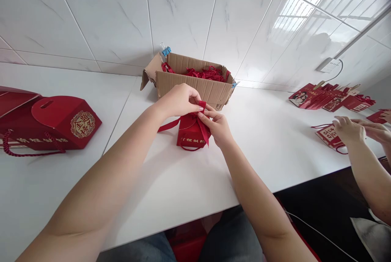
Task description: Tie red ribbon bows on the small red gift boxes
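Note:
A small red gift box (190, 136) with gold lettering stands on the white table (171, 188) in front of me. A red ribbon (168, 124) runs across its top, one tail trailing left. My left hand (179, 100) pinches the ribbon loop above the box. My right hand (217, 127) grips the ribbon at the box's right top corner. Both hands are closed on the ribbon, fingertips almost touching.
An open cardboard box (195, 85) of red ribbons sits behind against the tiled wall. Larger red gift boxes (58, 125) lie at left. Flat red boxes (330, 98) are stacked at right, where another person's hands (351, 131) rest on a flat red box.

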`<state>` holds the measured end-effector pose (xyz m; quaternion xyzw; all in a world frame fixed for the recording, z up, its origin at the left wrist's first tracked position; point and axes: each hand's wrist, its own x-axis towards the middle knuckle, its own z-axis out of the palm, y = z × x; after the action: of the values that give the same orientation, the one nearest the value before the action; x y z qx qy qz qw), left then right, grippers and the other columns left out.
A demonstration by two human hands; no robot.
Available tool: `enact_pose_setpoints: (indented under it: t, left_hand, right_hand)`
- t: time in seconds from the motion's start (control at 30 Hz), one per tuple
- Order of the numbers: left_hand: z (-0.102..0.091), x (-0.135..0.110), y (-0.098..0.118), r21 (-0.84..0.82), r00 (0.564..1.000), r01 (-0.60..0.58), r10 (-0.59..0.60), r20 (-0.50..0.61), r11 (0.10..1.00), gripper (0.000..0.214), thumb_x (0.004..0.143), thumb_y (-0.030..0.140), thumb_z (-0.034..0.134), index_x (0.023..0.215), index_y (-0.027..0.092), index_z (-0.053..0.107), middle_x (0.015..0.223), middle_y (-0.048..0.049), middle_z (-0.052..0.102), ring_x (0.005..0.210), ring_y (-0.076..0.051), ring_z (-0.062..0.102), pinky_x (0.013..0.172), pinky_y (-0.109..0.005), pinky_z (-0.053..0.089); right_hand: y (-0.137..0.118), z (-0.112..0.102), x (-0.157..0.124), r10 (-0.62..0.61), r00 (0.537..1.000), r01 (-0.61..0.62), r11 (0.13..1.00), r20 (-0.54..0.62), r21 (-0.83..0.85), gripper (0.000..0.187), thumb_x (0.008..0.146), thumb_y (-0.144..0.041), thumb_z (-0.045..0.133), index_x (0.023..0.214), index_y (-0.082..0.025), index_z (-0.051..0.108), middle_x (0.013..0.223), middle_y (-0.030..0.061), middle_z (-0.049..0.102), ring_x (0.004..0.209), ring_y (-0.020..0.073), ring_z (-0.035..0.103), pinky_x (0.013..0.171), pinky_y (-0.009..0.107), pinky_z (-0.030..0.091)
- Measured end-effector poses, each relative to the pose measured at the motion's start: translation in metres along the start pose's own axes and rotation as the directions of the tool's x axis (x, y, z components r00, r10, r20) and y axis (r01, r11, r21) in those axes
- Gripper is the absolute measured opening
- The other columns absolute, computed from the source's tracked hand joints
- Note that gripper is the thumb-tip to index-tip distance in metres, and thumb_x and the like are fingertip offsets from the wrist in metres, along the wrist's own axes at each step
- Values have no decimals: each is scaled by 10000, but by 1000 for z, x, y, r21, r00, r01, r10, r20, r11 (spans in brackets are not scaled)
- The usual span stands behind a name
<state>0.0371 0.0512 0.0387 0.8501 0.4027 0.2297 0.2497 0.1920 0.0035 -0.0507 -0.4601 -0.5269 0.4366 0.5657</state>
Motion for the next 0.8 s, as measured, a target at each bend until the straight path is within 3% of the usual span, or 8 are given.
enact_pose_setpoints:
  t: [0.13, 0.27, 0.47, 0.8]
  left_hand:
    - [-4, -1, -5, -40, 999, 27, -26, 29, 999, 171, 683, 306, 682, 810, 191, 695, 827, -31, 725, 751, -176, 652, 646, -275, 495]
    - [-10, -1, -15, 102, 986, 94, -107, 129, 990, 207, 671, 369, 680, 812, 218, 694, 904, -41, 725, 795, -204, 656, 626, -275, 475]
    - [-9, -1, -13, 220, 957, 141, -190, 221, 965, 206, 688, 439, 624, 728, 239, 653, 853, -42, 718, 670, -204, 619, 512, -280, 397]
    - [-9, -6, -6, 270, 939, 131, -206, 274, 954, 146, 668, 382, 621, 667, 236, 610, 780, -43, 697, 600, -199, 594, 490, -298, 375]
  right_hand:
    - [1, 0, 0, 6, 1000, -6, 1000, -2, 25, 241, 731, -430, 733, 880, -241, 758, 1443, 35, 485, 1340, 250, 447, 946, 335, 529]
    - [0, 0, 0, 16, 1000, -16, 1000, -17, -16, 250, 734, -440, 727, 883, -240, 753, 1471, 36, 450, 1387, 252, 387, 905, 318, 543]
    - [0, 0, 0, 28, 1000, -28, 1000, -7, 7, 231, 731, -429, 732, 856, -235, 752, 1460, 40, 454, 1346, 248, 437, 900, 308, 540]
    - [1, -1, 0, 26, 1000, -26, 1000, -7, -12, 218, 735, -424, 728, 836, -231, 743, 1427, 46, 485, 1326, 249, 453, 891, 321, 538]
